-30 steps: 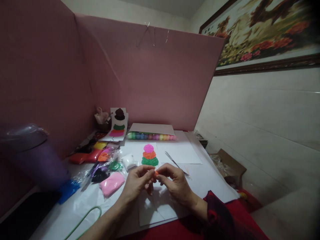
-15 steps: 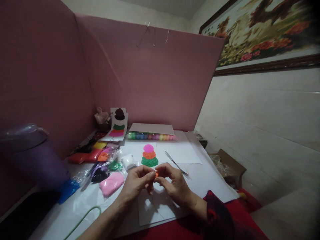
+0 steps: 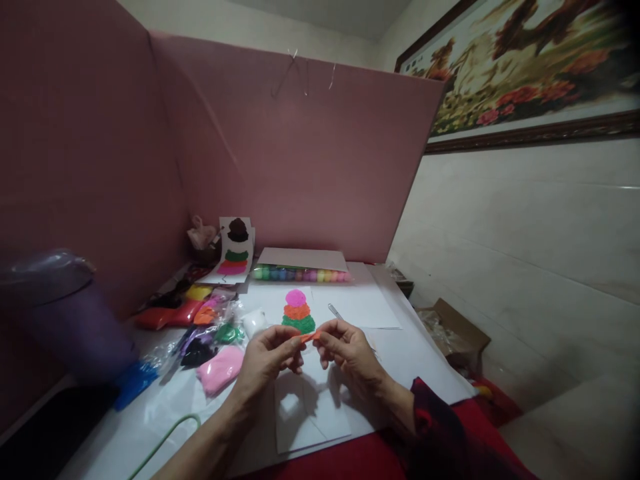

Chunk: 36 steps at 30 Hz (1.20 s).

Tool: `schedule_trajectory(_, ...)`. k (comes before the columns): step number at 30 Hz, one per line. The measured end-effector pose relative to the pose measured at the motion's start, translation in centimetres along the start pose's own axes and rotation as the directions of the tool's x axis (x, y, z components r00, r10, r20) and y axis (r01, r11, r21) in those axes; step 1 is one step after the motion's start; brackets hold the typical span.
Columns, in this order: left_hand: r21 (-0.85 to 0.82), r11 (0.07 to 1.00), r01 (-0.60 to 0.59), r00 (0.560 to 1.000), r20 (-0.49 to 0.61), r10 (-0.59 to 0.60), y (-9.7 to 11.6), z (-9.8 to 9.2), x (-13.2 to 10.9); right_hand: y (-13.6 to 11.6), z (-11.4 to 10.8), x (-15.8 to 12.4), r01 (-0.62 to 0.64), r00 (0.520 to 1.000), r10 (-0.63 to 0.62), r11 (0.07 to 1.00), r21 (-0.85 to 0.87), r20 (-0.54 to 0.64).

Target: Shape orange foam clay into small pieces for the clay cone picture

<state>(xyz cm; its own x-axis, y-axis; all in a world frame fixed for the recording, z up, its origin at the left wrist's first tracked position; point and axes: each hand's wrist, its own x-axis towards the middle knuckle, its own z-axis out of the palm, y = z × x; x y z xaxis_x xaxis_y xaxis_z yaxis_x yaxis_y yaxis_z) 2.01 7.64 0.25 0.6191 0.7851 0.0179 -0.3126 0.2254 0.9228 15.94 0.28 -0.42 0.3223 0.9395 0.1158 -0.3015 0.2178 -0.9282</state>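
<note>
Between the fingertips of both hands stretches a short strip of orange modelling clay (image 3: 309,337). My left hand (image 3: 273,353) pinches its left end and my right hand (image 3: 347,348) pinches the right end. Just behind them on white paper lies a stacked clay picture (image 3: 297,310), pink on top, orange in the middle, green at the bottom. Under the hands is a folded sheet of white paper (image 3: 300,420), with their shadows on it. A metal tool's handle (image 3: 334,311) shows behind my right hand, which hides much of the rest.
Bags of coloured clay, among them a pink one (image 3: 220,370), lie at the left beside a purple tumbler (image 3: 80,320). A row of coloured clay pots (image 3: 300,274) sits at the back. A finished-looking card (image 3: 235,257) leans at the back left, before pink panels (image 3: 295,160).
Both hands have drawn slightly apart and up, and the orange clay between them has gone from a small lump to a longer strip.
</note>
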Motion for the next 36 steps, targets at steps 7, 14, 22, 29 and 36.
schedule_trajectory(7, 0.098, 0.995, -0.007, 0.998, 0.063, 0.001, -0.1, -0.2, 0.0, 0.0, 0.2, -0.1, 0.105, 0.992, -0.098, 0.990, -0.091, 0.077)
schedule_trajectory(14, 0.202, 0.979, -0.033, 0.996, 0.087, 0.015, -0.3, 0.0, -0.2, 0.1, 0.5, -1.0, 0.184, 0.977, -0.150, 0.952, -0.243, 0.150)
schedule_trajectory(22, 0.183, 0.982, -0.041, 0.996, 0.090, 0.025, -0.5, -0.1, -0.2, 0.3, 0.4, -1.3, 0.288, 0.957, -0.239, 0.846, -0.448, 0.164)
schedule_trajectory(29, 0.248, 0.969, -0.009, 0.995, 0.097, -0.015, -0.1, 0.0, -0.3, -0.2, 0.4, -1.6, 0.437, 0.896, -0.367, 0.627, -0.645, 0.251)
schedule_trajectory(36, 0.202, 0.979, 0.016, 0.996, 0.078, -0.032, -0.2, 0.0, -0.2, -0.2, 0.3, -1.6, 0.438, 0.895, -0.354, 0.594, -0.675, 0.270)
